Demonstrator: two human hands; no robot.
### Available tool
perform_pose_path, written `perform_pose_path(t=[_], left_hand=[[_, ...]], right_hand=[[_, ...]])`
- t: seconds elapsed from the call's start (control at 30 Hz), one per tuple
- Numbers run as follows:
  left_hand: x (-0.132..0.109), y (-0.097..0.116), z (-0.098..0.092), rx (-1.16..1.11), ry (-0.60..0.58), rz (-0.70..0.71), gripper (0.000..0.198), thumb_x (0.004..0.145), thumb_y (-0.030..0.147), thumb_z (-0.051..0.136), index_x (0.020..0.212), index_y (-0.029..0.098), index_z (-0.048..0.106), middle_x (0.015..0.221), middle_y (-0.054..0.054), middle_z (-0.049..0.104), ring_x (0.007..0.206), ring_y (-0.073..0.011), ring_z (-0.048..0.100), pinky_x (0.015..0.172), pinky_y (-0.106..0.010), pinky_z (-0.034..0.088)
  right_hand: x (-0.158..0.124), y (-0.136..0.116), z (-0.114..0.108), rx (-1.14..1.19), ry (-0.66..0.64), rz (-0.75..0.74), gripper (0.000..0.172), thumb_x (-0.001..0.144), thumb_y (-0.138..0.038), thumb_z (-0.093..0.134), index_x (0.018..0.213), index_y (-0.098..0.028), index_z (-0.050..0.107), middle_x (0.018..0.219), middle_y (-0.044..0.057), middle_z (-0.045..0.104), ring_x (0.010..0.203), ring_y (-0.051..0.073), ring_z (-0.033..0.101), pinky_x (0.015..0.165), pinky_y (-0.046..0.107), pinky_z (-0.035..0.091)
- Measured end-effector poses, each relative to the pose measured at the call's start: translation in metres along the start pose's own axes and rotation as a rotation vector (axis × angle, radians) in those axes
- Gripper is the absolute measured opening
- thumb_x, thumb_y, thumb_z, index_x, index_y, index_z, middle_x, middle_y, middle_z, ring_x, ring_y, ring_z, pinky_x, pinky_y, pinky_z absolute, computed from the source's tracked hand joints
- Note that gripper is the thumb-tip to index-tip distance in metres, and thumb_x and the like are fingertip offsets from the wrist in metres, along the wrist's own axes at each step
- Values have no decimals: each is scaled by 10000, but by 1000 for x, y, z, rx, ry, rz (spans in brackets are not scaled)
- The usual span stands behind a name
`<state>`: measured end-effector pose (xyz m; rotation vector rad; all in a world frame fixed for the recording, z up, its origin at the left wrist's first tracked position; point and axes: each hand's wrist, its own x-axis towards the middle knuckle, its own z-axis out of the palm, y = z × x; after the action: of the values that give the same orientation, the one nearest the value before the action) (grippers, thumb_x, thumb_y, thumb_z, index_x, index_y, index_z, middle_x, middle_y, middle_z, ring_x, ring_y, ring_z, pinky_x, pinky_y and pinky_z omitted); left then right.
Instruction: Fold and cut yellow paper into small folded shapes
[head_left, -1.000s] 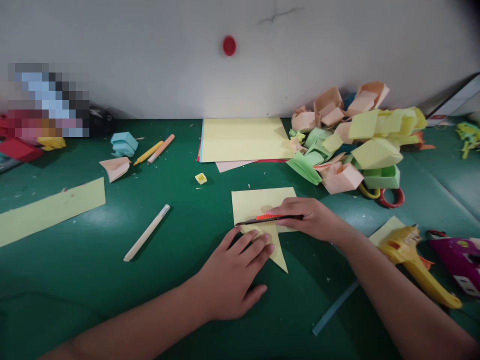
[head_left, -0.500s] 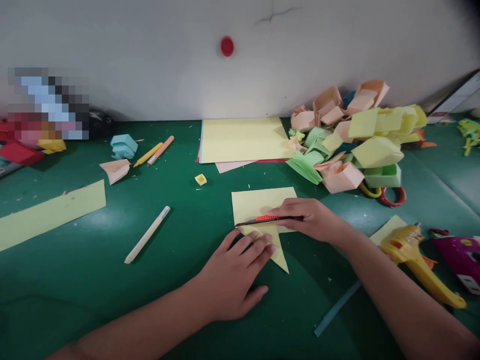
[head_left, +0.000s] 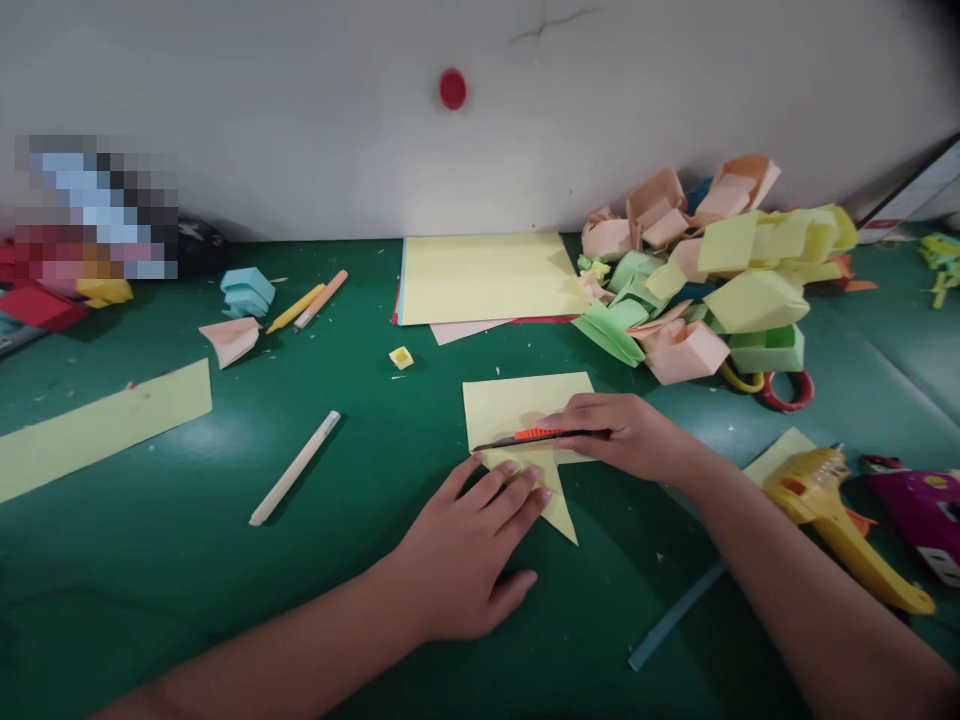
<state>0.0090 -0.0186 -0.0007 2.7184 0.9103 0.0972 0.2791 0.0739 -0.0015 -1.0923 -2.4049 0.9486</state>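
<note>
A pale yellow sheet of paper lies on the green tabletop, with a folded, pointed flap towards me. My left hand rests flat on that flap, fingers spread, thumb out to the side. In my right hand is a slim utility knife with an orange ribbed part and a dark blade. It lies almost level along the fold, its tip at the paper's left edge near my left index finger. My right palm hides the rear of the knife.
Behind are stacked coloured sheets. Folded paper pieces heap up at right, over red-and-yellow scissor handles. A yellow glue gun and purple object sit beside my right arm. At left are a rolled paper stick and green strip.
The knife and my right hand have shifted very slightly to the right. My left hand stays in place on the paper.
</note>
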Motion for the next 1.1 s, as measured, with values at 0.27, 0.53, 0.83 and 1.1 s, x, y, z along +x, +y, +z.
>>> perform_pose_path(t=[0.27, 0.53, 0.83, 1.1], left_hand=[[-1, 1, 0, 38, 21, 7, 657, 1020, 519, 343, 1581, 182, 290, 1631, -87, 344, 1451, -300, 364, 1209, -536, 192], [0, 1, -1, 47, 22, 8, 637, 1023, 525, 334, 1571, 200, 316, 1627, -75, 355, 1445, -289, 370, 1200, -533, 204], [-1, 0, -2, 58, 17, 13, 637, 1028, 524, 325, 1578, 202, 302, 1634, -72, 342, 1444, -295, 372, 1195, -535, 204], [-1, 0, -1, 79, 20, 21, 634, 1037, 527, 307, 1577, 195, 300, 1624, -74, 361, 1444, -299, 364, 1193, -537, 189]], right_hand=[[-1, -2, -2, 12, -4, 16, 325, 985, -382, 594, 1290, -339, 696, 1022, 32, 719, 921, 181, 682, 841, 279, 525], [-2, -3, -4, -3, -19, 16, 322, 995, -393, 573, 1293, -363, 692, 1032, 26, 710, 931, 179, 673, 860, 286, 520], [-3, -6, -5, -28, -30, 19, 326, 1004, -394, 558, 1303, -369, 685, 1061, 28, 707, 955, 181, 669, 884, 289, 518], [-5, -9, -5, -50, -32, 44, 327, 1009, -411, 545, 1305, -384, 680, 1064, 27, 708, 947, 184, 671, 900, 304, 519]])
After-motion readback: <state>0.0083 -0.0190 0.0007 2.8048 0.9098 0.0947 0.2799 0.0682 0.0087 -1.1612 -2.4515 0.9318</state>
